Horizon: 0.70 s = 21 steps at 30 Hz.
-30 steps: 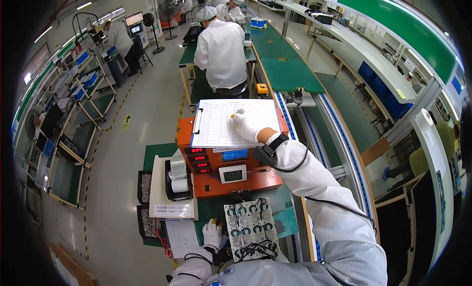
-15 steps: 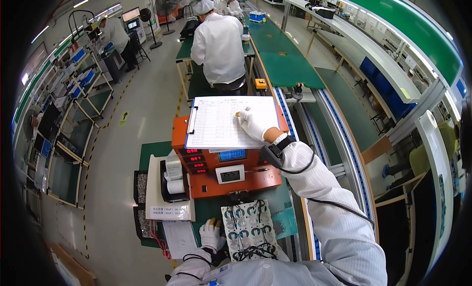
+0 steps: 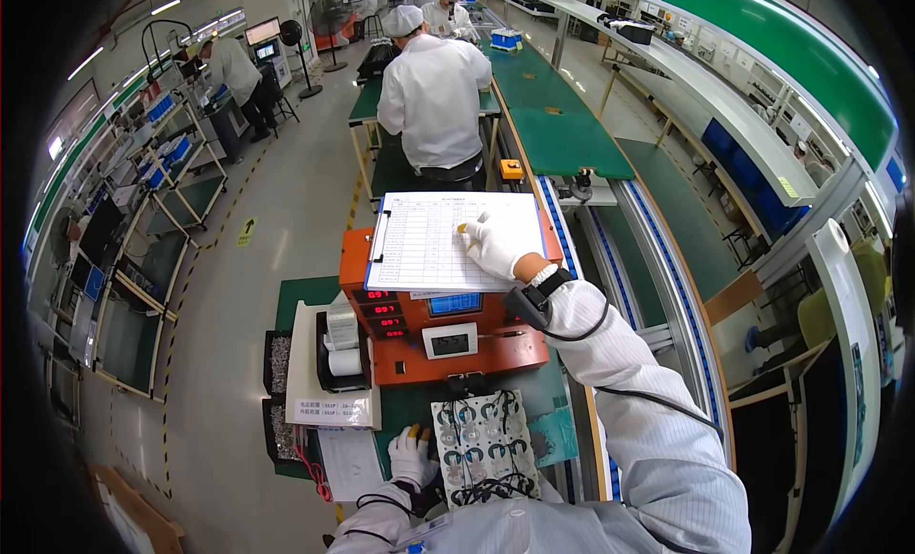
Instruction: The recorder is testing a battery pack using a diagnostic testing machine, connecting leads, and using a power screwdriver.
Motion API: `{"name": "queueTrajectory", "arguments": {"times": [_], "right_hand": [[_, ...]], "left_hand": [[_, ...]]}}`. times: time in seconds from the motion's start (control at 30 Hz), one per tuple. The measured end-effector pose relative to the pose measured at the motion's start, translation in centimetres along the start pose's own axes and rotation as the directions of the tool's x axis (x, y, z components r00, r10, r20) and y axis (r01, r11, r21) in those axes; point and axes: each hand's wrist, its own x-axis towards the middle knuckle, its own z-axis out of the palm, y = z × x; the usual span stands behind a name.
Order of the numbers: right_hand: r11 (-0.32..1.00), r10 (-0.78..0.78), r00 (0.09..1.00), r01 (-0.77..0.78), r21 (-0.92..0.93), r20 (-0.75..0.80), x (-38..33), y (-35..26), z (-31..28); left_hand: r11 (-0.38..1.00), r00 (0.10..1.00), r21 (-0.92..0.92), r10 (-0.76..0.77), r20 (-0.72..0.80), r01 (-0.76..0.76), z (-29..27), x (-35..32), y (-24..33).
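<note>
Two gloved hands are working: right hand pinching a pen on the thin, floppy sheet, left hand gripping the rigid board's left edge.

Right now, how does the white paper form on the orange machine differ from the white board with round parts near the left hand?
The white paper form lies on top of the orange machine; the white board with round parts lies lower, on the green mat. The form shows a printed table; the board carries dark rings and wires. The right hand rests on the form; the left hand touches the board's edge. Both are flat and white.
</note>
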Motion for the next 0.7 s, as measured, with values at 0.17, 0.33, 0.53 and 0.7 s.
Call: {"name": "queueTrajectory", "arguments": {"times": [0.17,0.33,0.53,0.7], "right_hand": [[0.997,-0.049,0.998,0.046,0.061,0.047,-0.1,0.0,-0.2],[0.996,-0.085,0.994,0.084,0.025,0.069,-0.1,0.4,-0.4],[0.997,-0.018,0.999,0.016,0.070,0.028,-0.6,0.2,-0.5],[0.998,-0.066,0.993,0.065,0.012,0.097,-0.6,-0.3,-1.1]], "left_hand": [[1.000,1.000,0.020,0.001,0.002,-0.001,0.3,0.0,-0.1],[1.000,1.000,0.004,-0.011,0.008,0.011,0.6,-0.1,-0.2],[1.000,1.000,0.004,-0.001,0.020,0.001,0.3,-0.1,-0.1],[1.000,1.000,0.011,0.004,0.031,-0.004,0.2,0.0,-0.1]]}}
